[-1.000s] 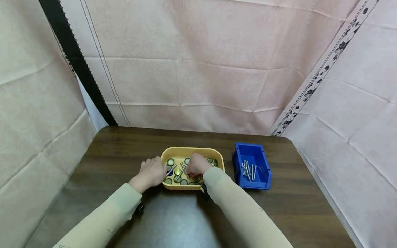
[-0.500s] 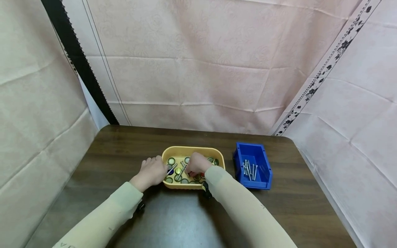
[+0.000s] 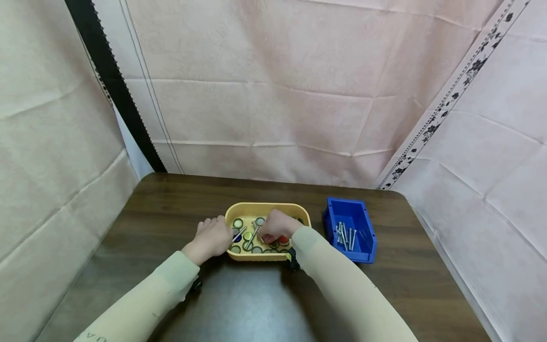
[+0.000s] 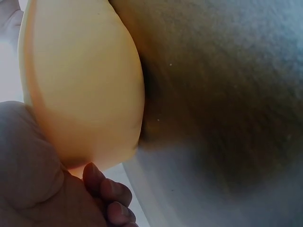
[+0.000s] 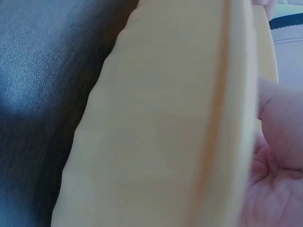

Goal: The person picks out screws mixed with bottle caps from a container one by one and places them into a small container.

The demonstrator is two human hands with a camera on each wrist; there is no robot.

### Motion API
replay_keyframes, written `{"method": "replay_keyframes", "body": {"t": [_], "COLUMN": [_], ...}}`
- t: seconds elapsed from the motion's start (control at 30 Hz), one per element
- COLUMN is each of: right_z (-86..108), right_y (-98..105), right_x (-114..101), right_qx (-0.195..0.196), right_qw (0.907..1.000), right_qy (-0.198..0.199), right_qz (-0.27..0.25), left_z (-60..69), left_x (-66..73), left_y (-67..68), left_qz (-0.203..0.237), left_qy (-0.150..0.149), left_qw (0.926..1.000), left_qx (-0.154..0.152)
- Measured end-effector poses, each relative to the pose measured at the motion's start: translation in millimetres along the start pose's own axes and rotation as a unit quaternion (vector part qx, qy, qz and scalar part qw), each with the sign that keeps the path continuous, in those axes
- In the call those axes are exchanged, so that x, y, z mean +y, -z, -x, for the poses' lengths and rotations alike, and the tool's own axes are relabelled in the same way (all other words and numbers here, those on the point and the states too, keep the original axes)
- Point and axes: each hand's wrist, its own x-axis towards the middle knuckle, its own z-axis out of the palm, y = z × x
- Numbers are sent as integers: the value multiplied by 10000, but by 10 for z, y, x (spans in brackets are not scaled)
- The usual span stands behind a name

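Note:
A yellow tray [image 3: 273, 205] holds bottle caps [image 3: 238, 223] and a few bolts. My left hand [image 3: 211, 237] grips the tray's left end, its fingers curled at the outside of the yellow wall [image 4: 90, 85] in the left wrist view. One bolt [image 3: 252, 240] lies aslant over the caps, and another bolt [image 3: 239, 233] lies near the left hand. Down inside the tray is my right hand [image 3: 279, 224], fingers pointing at the contents beside the slanted bolt. The tray wall [image 5: 156, 118] hides its fingertips in the right wrist view. Beneath this hand a red cap [image 3: 284, 240] shows.
To the right of the tray stands a blue bin [image 3: 368, 254] with several bolts [image 3: 345, 236] in it. Both sit on a dark wooden table [image 3: 239, 304]. Pale cloth [image 3: 273, 118] hangs behind and at both sides.
My right hand has shifted slightly right within the tray, and more of the red cap shows. The left hand keeps its grip on the tray end. The head view has drifted a little.

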Motion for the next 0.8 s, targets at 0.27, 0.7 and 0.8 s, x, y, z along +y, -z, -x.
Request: {"method": "replay_keyframes", "body": {"t": [0.27, 0.7, 0.8], "right_z": [59, 53, 56], "right_y": [86, 78, 77], "right_x": [30, 68, 48], "right_qx": [-215, -331, -36], "right_qw": [9957, 9964, 9981], "right_qy": [-76, 401, 537], "right_qz": [-895, -663, 293], "left_z": [-14, -26, -33], "left_x": [-5, -27, -17], "left_y": [-14, 95, 94], "left_qz": [-142, -120, -93], "left_qy": [-82, -177, -186], "left_qw": [9998, 9993, 9994], "left_qx": [67, -320, -260]}}
